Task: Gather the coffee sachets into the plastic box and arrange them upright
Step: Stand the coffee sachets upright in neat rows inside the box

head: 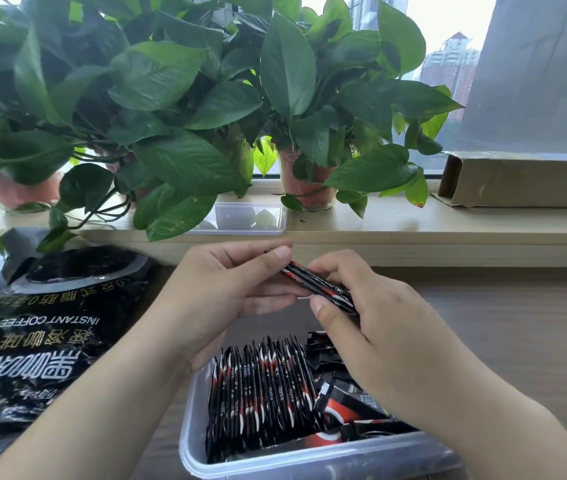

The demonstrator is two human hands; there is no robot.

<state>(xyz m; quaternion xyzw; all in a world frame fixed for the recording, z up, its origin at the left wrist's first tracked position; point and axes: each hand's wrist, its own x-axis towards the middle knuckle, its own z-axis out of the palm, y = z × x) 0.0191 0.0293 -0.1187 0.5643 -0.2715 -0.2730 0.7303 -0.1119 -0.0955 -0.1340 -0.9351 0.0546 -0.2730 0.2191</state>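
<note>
Black-and-red foil coffee sachets point(320, 285), pinched by both left hand point(226, 292) and right hand point(379, 317), hover above the clear plastic box point(275, 459), whose far end the hands hide.

hands point(226, 292) pinching sachets point(320, 285), box point(275, 462) below

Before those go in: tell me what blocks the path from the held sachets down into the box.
Nothing visible does. Both hands hold the small stack of sachets directly above the plastic box, whose top is open; loose sachets lie at its right side.

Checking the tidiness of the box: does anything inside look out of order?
Yes. In the plastic box, the upright row fills the left, but loose sachets lie flat and jumbled on the right.
</note>
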